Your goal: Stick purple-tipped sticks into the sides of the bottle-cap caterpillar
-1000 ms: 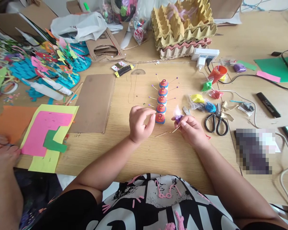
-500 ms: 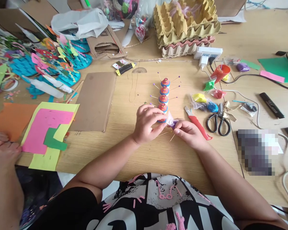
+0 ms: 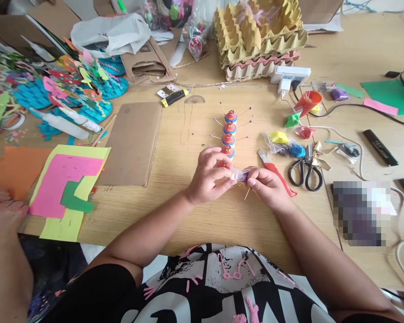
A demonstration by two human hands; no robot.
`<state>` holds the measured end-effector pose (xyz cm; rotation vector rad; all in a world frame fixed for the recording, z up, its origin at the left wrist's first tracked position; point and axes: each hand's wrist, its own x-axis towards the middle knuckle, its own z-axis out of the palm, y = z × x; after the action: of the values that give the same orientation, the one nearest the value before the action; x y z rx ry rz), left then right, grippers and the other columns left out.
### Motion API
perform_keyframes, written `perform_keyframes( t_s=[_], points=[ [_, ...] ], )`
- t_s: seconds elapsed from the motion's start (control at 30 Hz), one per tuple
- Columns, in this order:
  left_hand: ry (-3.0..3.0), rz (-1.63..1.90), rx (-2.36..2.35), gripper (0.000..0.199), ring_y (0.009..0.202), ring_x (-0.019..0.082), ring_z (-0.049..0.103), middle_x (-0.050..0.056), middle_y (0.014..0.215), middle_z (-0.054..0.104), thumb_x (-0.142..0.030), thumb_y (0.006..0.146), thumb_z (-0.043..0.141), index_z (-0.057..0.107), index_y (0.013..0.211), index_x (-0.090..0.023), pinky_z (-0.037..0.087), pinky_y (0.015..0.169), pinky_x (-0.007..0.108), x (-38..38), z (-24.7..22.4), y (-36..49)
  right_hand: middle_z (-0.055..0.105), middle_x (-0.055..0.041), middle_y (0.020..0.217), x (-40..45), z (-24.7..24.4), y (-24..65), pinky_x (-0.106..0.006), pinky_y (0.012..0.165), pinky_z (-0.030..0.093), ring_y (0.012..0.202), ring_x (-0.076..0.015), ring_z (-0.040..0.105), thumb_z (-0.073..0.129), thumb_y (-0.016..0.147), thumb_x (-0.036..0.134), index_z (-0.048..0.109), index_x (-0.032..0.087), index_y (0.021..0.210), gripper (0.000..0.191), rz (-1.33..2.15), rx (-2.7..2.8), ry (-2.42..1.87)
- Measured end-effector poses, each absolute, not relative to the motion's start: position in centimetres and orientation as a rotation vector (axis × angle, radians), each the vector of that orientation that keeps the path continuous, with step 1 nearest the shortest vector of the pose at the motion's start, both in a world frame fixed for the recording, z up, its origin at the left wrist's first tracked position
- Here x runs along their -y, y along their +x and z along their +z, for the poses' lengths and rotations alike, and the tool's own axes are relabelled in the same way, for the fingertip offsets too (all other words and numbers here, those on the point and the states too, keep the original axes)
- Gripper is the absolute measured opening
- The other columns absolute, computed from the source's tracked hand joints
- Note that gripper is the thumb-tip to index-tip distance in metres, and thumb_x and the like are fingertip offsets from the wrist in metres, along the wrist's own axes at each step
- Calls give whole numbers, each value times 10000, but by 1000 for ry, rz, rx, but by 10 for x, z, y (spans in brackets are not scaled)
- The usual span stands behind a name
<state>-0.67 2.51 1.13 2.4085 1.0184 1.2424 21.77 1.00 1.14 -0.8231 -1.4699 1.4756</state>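
Note:
Between my hands is a small clear plastic wrapper (image 3: 237, 175) with purple clay at its right end. My left hand (image 3: 210, 175) pinches the wrapper's left side. My right hand (image 3: 264, 185) is closed on the purple end, and a thin wooden stick (image 3: 247, 193) points down from its fingertips. Just beyond my hands stands a row of several red and blue figures (image 3: 229, 128) with faces. Purple-tipped sticks poke out from the sides of the farther ones. My left fingers partly hide the nearest figures.
A red cutter (image 3: 278, 177) and black scissors (image 3: 306, 169) lie right of my hands, with bagged clay (image 3: 278, 137) behind. Cardboard (image 3: 131, 143) and coloured paper (image 3: 67, 188) lie left. Egg trays (image 3: 261, 40) stand behind. Another person's hand (image 3: 5, 208) rests at the far left.
The wrapper has been drawn out straighter between my hands. The stick at my right fingertips has shifted slightly right, and my left fingers have moved a little.

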Motion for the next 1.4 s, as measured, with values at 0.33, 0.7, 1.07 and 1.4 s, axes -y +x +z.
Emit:
perform_keyframes(
  t_s=[0.33, 0.7, 1.07, 1.4],
  points=[
    [2009, 1177, -933, 152, 1068, 194, 690, 90, 1110, 750, -224, 972, 623, 773, 975, -201, 585, 956, 397, -28, 6, -1, 606, -55, 900, -8, 18, 220, -360, 824, 477, 893, -197, 570, 702, 942, 384, 620, 224, 768, 250, 1345, 1671, -816],
    [1560, 1104, -965, 94, 879, 165, 756, 75, 987, 803, -256, 861, 774, 801, 910, -181, 638, 786, 290, -26, -5, 3, 625, -81, 1002, -10, 16, 221, -382, 874, 506, 965, -215, 589, 681, 953, 338, 645, 233, 798, 190, 1194, 1878, -797],
    [2022, 1329, -836, 159, 927, 129, 690, 24, 937, 680, -67, 882, 699, 762, 867, -212, 597, 843, 298, -29, 1, -1, 645, -29, 811, -14, 9, 225, -303, 721, 489, 765, -158, 569, 673, 952, 493, 655, 219, 835, 299, 1666, 1615, -836],
    [1814, 1139, -983, 159, 1001, 183, 736, 117, 1100, 763, -230, 880, 766, 793, 1026, -172, 636, 848, 315, -27, -3, 2, 594, -23, 782, -12, 11, 220, -293, 702, 450, 762, -159, 523, 719, 903, 544, 633, 212, 784, 364, 1574, 1531, -966]
  ],
)
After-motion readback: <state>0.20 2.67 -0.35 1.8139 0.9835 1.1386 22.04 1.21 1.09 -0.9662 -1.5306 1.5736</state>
